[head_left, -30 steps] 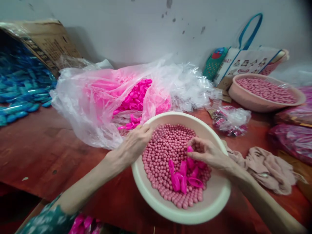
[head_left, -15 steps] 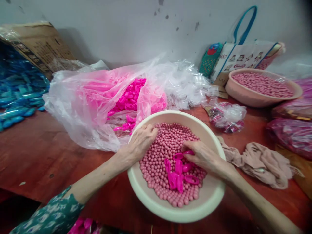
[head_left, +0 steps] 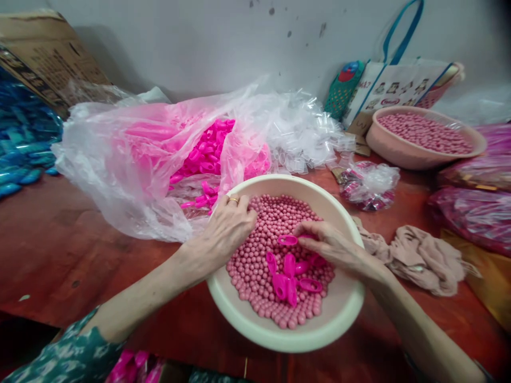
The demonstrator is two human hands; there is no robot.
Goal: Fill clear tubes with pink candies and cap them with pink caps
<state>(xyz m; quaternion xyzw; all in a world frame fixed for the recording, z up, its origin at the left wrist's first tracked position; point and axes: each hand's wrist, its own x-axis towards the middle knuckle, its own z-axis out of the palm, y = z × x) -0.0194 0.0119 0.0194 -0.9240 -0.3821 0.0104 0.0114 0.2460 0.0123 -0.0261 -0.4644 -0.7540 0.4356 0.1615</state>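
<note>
A cream basin (head_left: 285, 340) holds many round dusty-pink beads (head_left: 263, 276). On the beads lies a small pile of hollow, bright pink plastic pieces (head_left: 290, 279). My left hand (head_left: 233, 223), with a ring on one finger, is closed over the basin's left side; whatever its fingertips hold is hidden. At the right side, my right hand (head_left: 333, 247) pinches a bright pink plastic piece between thumb and fingers, and another pink piece (head_left: 287, 240) is right by its fingertips.
Behind the basin, a clear plastic bag (head_left: 131, 159) spills more pink pieces (head_left: 209, 151). Clear plastic parts (head_left: 303, 133) are heaped beside it. To the right are a second bead-filled basin (head_left: 399, 143), a bundled bag (head_left: 369, 183) and a crumpled cloth (head_left: 427, 258). Blue pieces (head_left: 24, 154) lie far left.
My left hand has turned a little, so its ring now shows. My right hand still pinches near the pile. The whole view has shifted slightly.
</note>
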